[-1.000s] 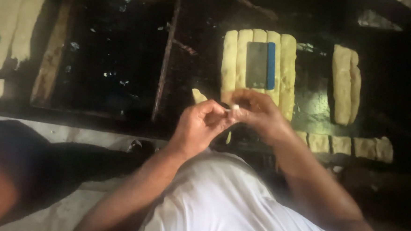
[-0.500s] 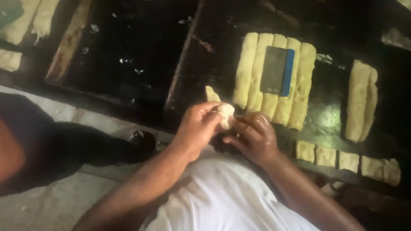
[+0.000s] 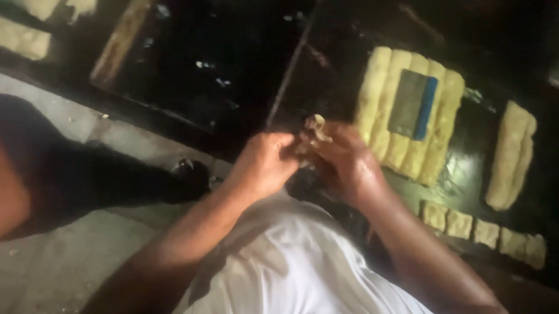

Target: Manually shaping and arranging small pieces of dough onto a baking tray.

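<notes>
Both hands meet over the near edge of the dark bench (image 3: 246, 60), working a small dough piece (image 3: 314, 128) between them. The left hand (image 3: 263, 166) curls its fingers against the piece; the right hand (image 3: 346, 164) cups and pinches it from 3 o'clock. This looks like shaping one portion. The piece's pale tip points toward 12 o'clock; its long axis is too hidden to tell. Dough logs (image 3: 409, 122) under a blue-edged scraper (image 3: 413, 103) lie at 1 o'clock, cut dough squares (image 3: 479, 231) at 4 o'clock.

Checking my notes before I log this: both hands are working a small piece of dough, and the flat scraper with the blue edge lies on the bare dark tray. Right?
Not quite. The head view shows the scraper lying on top of the row of dough logs, not on the bare tray. The rest holds: left hand and right hand work a small dough piece.
</notes>
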